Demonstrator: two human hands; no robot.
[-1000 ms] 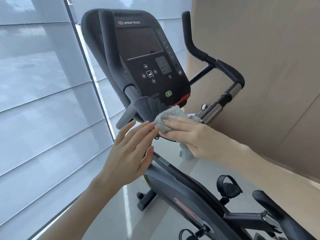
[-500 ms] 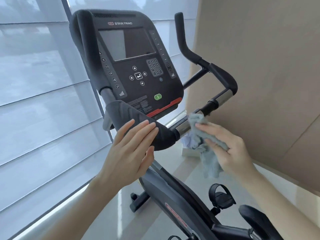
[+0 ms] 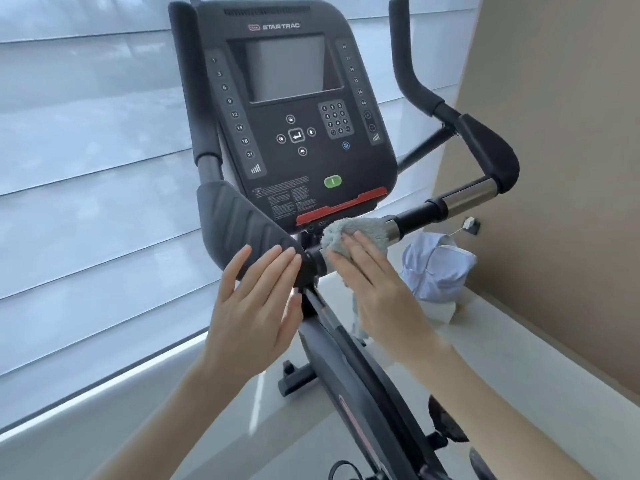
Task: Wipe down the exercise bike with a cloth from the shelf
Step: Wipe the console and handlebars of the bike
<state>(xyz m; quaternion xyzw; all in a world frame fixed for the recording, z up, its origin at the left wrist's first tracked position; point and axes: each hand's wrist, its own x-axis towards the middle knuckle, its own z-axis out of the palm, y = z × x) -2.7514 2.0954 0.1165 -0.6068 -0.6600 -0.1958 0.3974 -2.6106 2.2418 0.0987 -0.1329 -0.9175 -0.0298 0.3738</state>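
room: exercise bike [image 3: 339, 368] was flanked by blinds [image 3: 86, 168] left, wall [image 3: 571, 168] close right | cloth [image 3: 360, 230]: grey, fluffy, was bunched over the handlebar [image 3: 419, 214] below the console [image 3: 298, 81]'s red edge | right hand [image 3: 377, 282]: was pressed flat on it, fingers straight | left hand [image 3: 256, 306]: was held flat, nothing gripped

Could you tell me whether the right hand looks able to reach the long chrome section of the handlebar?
Probably yes: the right hand presses the cloth on that handlebar, and the long chrome section lies further along it, nothing between.
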